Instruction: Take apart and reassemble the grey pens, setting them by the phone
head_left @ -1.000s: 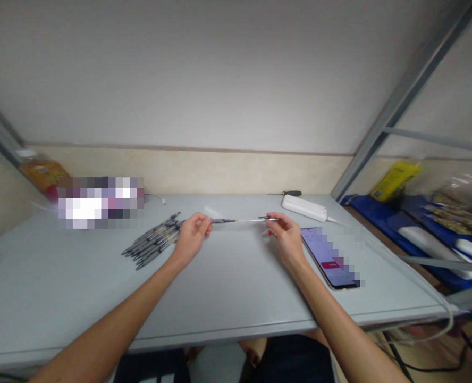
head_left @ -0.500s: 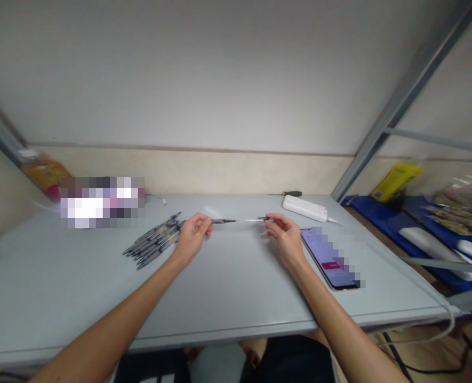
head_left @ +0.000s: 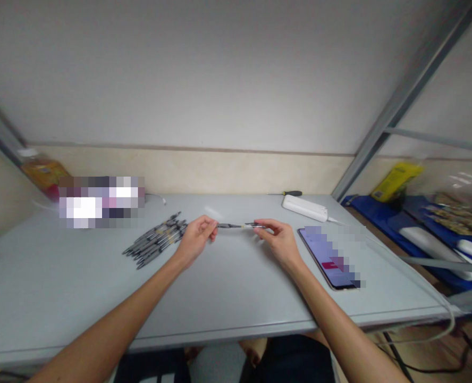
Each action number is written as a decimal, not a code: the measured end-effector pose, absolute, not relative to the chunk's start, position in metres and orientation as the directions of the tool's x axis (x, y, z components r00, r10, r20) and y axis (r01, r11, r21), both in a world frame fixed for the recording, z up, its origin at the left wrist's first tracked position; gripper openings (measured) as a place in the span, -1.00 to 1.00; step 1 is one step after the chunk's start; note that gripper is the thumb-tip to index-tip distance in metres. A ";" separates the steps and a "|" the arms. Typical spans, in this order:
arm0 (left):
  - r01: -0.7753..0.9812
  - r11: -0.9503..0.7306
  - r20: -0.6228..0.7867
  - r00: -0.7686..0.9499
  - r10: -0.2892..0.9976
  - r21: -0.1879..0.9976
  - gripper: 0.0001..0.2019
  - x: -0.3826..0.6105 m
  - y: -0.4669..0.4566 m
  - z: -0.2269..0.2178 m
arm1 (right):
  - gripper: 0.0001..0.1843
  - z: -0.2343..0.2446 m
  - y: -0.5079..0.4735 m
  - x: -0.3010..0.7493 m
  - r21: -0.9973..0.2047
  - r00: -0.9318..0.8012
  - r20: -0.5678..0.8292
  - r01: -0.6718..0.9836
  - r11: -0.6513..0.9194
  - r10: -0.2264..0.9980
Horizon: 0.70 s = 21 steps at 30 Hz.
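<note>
A slim pen (head_left: 235, 226) lies level between my two hands, just above the table. My left hand (head_left: 198, 234) is closed, pinching its dark grey end between thumb and fingers. On the other side, my right hand (head_left: 279, 237) pinches the clear section with the dark clip. Both parts now form one line, though whether they are fully joined is too small to tell. Several similar grey and clear pens (head_left: 154, 240) lie side by side, slanted, just left of my left hand.
A phone (head_left: 327, 260) lies right of my right hand. Behind it are a white power strip (head_left: 305, 208) and a screwdriver (head_left: 292, 193). A bottle of amber liquid (head_left: 47, 173) and a blurred-out object (head_left: 102, 202) stand back left. A metal post (head_left: 363, 141) rises at the right.
My hands have brought the two pen parts together, closing the gap where a thin light-coloured piece showed. The right hand shifted left; the left hand moved slightly right. The other pens stayed put.
</note>
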State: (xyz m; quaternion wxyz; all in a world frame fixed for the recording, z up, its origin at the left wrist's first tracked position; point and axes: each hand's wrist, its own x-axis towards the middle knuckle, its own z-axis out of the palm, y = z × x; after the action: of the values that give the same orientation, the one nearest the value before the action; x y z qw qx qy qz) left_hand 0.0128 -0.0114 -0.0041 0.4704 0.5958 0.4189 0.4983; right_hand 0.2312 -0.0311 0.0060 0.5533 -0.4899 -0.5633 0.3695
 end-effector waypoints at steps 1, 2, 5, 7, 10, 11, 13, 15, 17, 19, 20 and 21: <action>0.026 -0.204 0.198 0.156 0.968 0.979 -0.73 0.012 -0.011 -0.004 | -0.69 0.006 -0.031 0.231 -0.958 0.093 0.258 0.155 0.242 0.962; 0.023 -0.203 0.197 0.158 0.968 0.979 -0.73 0.012 -0.012 -0.004 | -0.70 0.007 -0.032 0.232 -0.956 0.091 0.255 0.170 0.238 0.963; 0.024 -0.198 0.192 0.156 0.969 0.980 -0.73 0.012 -0.013 -0.002 | -0.64 0.009 -0.035 0.230 -0.946 0.070 0.232 0.251 0.208 0.970; 0.024 -0.194 0.187 0.162 0.969 0.981 -0.73 0.013 -0.013 -0.002 | -0.48 0.010 -0.037 0.228 -0.938 0.069 0.196 0.304 0.167 0.978; 0.019 -0.199 0.192 0.180 0.965 0.980 -0.73 0.014 -0.013 -0.002 | -0.33 0.011 -0.038 0.227 -0.939 0.082 0.140 0.328 0.106 0.987; 0.019 -0.203 0.196 0.179 0.964 0.979 -0.73 0.014 -0.013 -0.002 | -0.32 0.011 -0.038 0.227 -0.941 0.078 0.139 0.321 0.108 0.987; 0.022 -0.211 0.205 0.163 0.965 0.977 -0.73 0.014 -0.012 -0.003 | -0.40 0.011 -0.037 0.228 -0.950 0.062 0.172 0.275 0.149 0.983; 0.023 -0.216 0.211 0.135 0.968 0.976 -0.73 0.013 -0.010 -0.003 | -0.53 0.011 -0.036 0.229 -0.953 0.036 0.226 0.216 0.214 0.973; 0.020 -0.214 0.210 0.110 0.971 0.977 -0.72 0.013 -0.010 -0.003 | -0.55 0.011 -0.036 0.229 -0.951 0.005 0.250 0.186 0.245 0.968; 0.017 -0.204 0.201 0.098 0.975 0.979 -0.70 0.012 -0.010 -0.002 | -0.60 0.011 -0.036 0.229 -0.949 -0.010 0.247 0.198 0.244 0.969; 0.016 -0.195 0.193 0.100 0.976 0.981 -0.69 0.012 -0.010 -0.002 | -0.63 0.010 -0.036 0.229 -0.948 -0.011 0.237 0.215 0.234 0.971; 0.016 -0.187 0.185 0.107 0.977 0.982 -0.68 0.012 -0.011 -0.002 | -0.62 0.010 -0.036 0.229 -0.947 -0.012 0.223 0.236 0.220 0.975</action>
State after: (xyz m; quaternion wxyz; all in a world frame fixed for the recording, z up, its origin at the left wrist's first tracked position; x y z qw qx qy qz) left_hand 0.0118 -0.0107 -0.0015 0.4701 0.5768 0.4305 0.5109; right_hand 0.2287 -0.0363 0.0103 0.4937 -0.5002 -0.6050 0.3742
